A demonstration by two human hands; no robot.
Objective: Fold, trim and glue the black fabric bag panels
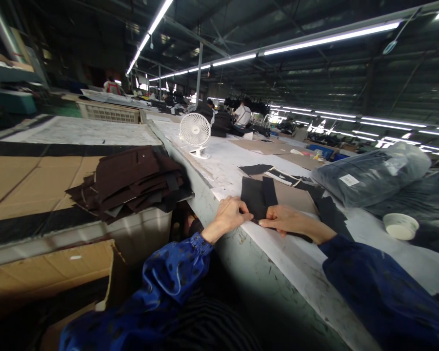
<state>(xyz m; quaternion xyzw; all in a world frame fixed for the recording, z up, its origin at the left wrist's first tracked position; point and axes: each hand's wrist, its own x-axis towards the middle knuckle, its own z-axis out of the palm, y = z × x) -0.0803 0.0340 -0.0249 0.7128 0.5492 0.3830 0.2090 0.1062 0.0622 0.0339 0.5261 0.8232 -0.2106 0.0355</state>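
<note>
My left hand (231,213) is closed in a pinch on the near edge of a dark fabric piece (258,196) that lies on a brown cardboard pattern (294,196) on the long white table (300,258). My right hand (283,219) rests flat beside it, fingers pressed together on the same fabric edge. Both arms wear shiny blue sleeves. More dark fabric strips (327,209) lie just past my right hand.
A stack of dark brown cut pieces (129,183) sits on the left table over cardboard. A small white fan (195,131) stands farther up. Plastic-wrapped dark bundles (369,175) and a white bowl (400,225) are at the right. Other people work far back.
</note>
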